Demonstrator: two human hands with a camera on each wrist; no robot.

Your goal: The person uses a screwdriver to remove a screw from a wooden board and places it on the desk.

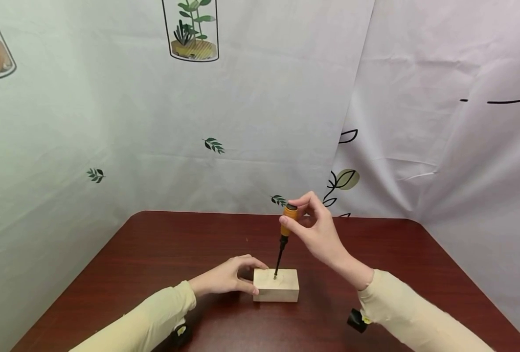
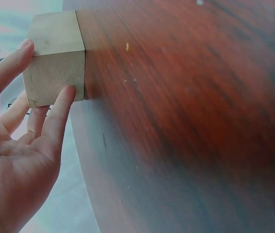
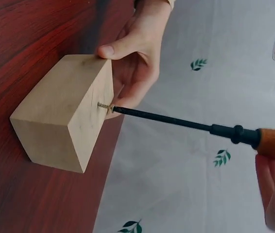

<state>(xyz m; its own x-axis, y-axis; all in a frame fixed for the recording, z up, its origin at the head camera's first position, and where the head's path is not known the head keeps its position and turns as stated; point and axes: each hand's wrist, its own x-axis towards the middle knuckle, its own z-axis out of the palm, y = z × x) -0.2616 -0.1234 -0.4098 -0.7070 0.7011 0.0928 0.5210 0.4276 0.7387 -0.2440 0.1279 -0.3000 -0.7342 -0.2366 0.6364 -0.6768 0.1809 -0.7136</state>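
Observation:
A pale wooden block (image 1: pixel 276 295) lies on the table, its left end gripped by my left hand (image 1: pixel 224 276). In the left wrist view the thumb is at one edge and the fingers reach around the end of the block. Upright in the block's top face stands a screw (image 3: pixel 104 106), with part of its thread showing above the wood. My right hand (image 1: pixel 321 235) pinches the orange handle of a screwdriver (image 3: pixel 164 118) between thumb and fingers. The tool's black shaft leans slightly, its tip at the screw head.
The dark red-brown table (image 1: pixel 189 239) spreads around the block, its far edge close to a white cloth backdrop (image 1: pixel 260 107) printed with leaves and jars. A black device (image 1: pixel 356 320) hangs under the right sleeve.

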